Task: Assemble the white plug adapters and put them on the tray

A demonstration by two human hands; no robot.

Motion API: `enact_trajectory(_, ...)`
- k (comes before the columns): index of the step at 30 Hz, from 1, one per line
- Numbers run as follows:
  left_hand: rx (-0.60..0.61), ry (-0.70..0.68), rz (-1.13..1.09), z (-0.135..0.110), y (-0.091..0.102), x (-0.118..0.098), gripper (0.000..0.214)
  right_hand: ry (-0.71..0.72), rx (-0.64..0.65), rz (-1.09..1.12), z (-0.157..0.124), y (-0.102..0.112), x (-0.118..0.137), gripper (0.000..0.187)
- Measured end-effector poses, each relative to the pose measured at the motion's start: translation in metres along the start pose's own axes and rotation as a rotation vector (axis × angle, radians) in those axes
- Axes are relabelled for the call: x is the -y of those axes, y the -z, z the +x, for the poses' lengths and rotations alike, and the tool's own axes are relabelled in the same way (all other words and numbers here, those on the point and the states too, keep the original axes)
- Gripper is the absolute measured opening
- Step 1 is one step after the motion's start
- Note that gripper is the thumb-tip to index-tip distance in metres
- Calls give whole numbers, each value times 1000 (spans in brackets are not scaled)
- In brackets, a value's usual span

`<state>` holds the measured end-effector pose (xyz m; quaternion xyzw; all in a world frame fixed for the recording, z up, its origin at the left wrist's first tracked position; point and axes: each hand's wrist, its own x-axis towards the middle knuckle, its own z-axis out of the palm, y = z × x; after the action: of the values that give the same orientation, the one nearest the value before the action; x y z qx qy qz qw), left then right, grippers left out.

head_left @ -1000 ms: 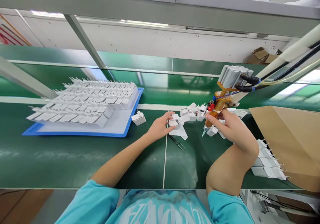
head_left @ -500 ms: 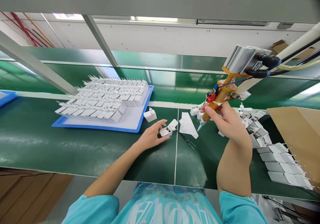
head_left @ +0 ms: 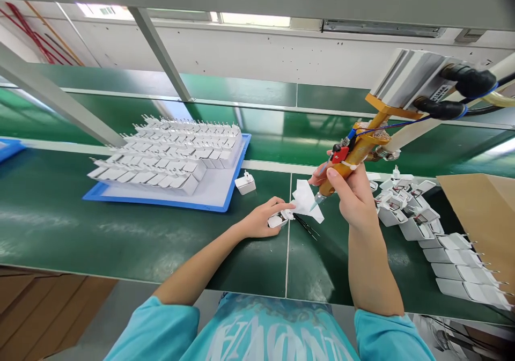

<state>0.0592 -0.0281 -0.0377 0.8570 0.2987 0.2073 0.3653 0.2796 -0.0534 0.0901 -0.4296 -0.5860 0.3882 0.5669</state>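
Observation:
My left hand [head_left: 264,217] is closed on a small white charger housing [head_left: 279,219] with its lid open, resting it on the green belt [head_left: 120,232]. My right hand [head_left: 349,194] grips an orange glue dispenser [head_left: 351,157] whose nozzle tip [head_left: 314,204] points down-left, close above the housing. A crumpled white paper scrap [head_left: 306,200] lies just behind the housing, with black tweezers [head_left: 306,227] beside it.
A blue tray [head_left: 225,200] carries rows of white chargers [head_left: 169,157] at the left. One single charger [head_left: 245,183] stands by the tray. Several open housings [head_left: 406,211] lie at the right next to a cardboard box [head_left: 483,216]. Hoses [head_left: 462,93] run from the dispenser.
My left hand pulled the open housing nearer and right, under the paper scrap. My right hand swung the dispenser tip left and down toward it. The view shifted slightly.

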Motion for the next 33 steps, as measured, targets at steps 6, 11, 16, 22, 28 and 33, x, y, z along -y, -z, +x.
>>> enact_trajectory(6, -115, 53, -19, -6, -4, 2, 49, 33, -48, 91, 1, -7, -3, 22)
enact_trajectory(11, -145, 167, 97, -10, -16, 11, 34, 75, -115, 153, -4, -22, -8, 27)
enact_trajectory(16, -115, 196, 227, -7, -28, 5, 33, 83, -185, 125, -15, -36, -7, 36)
enact_trajectory(22, -114, 109, 101, -10, -20, -24, 35, 66, -178, 43, -24, -42, -1, 38)
enact_trajectory(28, -162, 60, 78, -10, -10, -41, 42, 107, -159, 53, -25, -43, 0, 39)
enact_trajectory(33, -198, 29, 92, -9, -5, -51, 42, 148, -137, 36, -26, -43, -4, 32)
